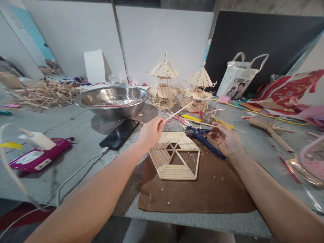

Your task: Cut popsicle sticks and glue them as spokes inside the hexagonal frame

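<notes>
Head view, left hand [153, 129]: fingers pinching a pale stick [178, 112] beyond the frame.
Right hand [227, 140]: fingers curled at a second stick [204, 123]; grip unclear.
Frame [164, 162]: flat on brown mat [202, 194], right section unfilled.
Likely step: readying sticks.
Next move: probably calls for matching stick length to that gap.

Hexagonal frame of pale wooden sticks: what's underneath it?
Through the open gaps in the hexagonal frame, a flat brown sheet shows beneath. Whatever lies directly under the frame's filled sections is covered and cannot be seen.
</notes>
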